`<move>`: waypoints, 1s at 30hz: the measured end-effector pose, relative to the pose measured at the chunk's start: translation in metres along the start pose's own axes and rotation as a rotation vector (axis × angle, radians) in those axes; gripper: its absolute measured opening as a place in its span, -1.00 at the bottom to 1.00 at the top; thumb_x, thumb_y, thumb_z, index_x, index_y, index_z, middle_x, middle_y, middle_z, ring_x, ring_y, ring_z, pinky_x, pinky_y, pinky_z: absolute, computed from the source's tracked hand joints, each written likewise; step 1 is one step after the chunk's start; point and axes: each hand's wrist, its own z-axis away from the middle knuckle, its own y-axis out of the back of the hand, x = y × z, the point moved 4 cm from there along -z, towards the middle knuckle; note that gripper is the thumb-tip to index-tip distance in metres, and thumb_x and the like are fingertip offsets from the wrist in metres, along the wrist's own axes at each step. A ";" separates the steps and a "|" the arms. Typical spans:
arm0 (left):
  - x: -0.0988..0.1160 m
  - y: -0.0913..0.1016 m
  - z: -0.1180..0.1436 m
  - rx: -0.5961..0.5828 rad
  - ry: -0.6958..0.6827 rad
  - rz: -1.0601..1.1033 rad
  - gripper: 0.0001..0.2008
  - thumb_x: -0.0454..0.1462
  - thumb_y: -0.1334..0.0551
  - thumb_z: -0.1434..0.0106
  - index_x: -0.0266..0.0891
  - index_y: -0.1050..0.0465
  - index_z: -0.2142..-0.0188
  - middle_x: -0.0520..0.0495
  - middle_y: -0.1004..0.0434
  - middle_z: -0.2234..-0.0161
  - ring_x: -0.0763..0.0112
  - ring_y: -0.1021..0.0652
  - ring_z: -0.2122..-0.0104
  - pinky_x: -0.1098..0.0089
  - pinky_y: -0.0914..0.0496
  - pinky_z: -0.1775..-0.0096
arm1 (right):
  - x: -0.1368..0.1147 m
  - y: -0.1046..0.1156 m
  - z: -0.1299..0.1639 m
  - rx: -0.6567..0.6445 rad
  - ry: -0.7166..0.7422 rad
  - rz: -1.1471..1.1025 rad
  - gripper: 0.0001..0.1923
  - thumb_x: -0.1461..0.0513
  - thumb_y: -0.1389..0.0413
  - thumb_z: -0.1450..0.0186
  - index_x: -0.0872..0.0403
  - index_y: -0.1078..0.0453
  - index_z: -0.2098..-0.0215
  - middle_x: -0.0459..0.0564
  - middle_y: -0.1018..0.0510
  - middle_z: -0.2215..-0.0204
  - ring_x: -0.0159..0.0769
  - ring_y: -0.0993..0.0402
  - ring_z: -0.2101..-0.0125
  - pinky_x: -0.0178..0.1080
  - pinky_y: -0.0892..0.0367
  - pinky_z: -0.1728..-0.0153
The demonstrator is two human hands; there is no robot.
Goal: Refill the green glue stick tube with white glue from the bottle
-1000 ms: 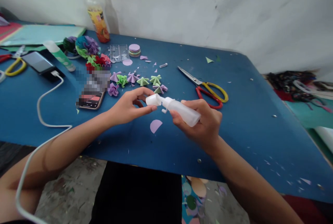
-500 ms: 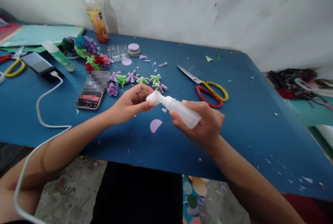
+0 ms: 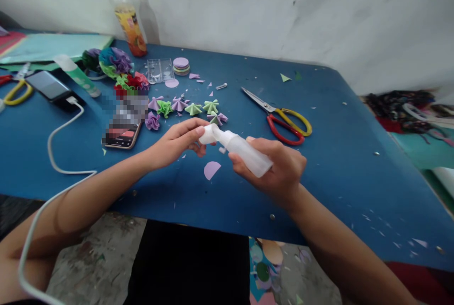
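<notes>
I see the left hand (image 3: 179, 138), partly curled, pinching a white cap (image 3: 208, 134). The right hand (image 3: 280, 165) wraps round a bottle (image 3: 249, 154), tilted above the table (image 3: 333, 168), nozzle (image 3: 221, 135) at the cap.

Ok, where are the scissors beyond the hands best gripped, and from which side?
Probably by the looped handles, coming from the near right: the scissors lie flat, loops toward that side, pointed blades aimed away and leftward.
</notes>
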 end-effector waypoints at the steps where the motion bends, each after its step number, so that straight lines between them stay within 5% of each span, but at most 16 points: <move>1: -0.001 0.000 0.000 -0.005 0.011 0.008 -0.68 -0.07 -0.15 -0.25 -0.29 -0.34 0.17 -0.04 -0.47 0.39 0.51 -0.48 0.50 0.46 -0.44 0.41 | 0.000 0.000 0.000 -0.001 0.006 -0.001 -0.77 0.14 -0.22 -0.16 0.00 -0.28 0.30 -0.11 -0.59 0.50 -0.36 -0.52 0.59 -0.36 -0.44 0.56; 13: -0.006 -0.005 -0.001 0.024 0.176 0.099 -0.73 -0.12 -0.06 -0.29 -0.29 -0.36 0.28 -0.06 -0.42 0.46 0.49 -0.42 0.51 0.43 -0.44 0.38 | -0.003 -0.001 0.000 -0.018 0.072 0.022 -0.77 0.13 -0.22 -0.16 -0.01 -0.30 0.29 -0.12 -0.57 0.55 -0.37 -0.49 0.60 -0.36 -0.42 0.56; 30: -0.012 -0.012 -0.001 -0.032 0.351 0.122 -0.55 -0.03 0.07 -0.34 -0.23 -0.27 0.55 0.05 -0.14 0.65 0.52 -0.21 0.67 0.33 -0.41 0.42 | -0.011 -0.006 -0.003 -0.051 0.130 -0.032 -0.83 0.13 -0.20 -0.18 -0.06 -0.32 0.29 -0.17 -0.58 0.56 -0.38 -0.50 0.63 -0.36 -0.38 0.63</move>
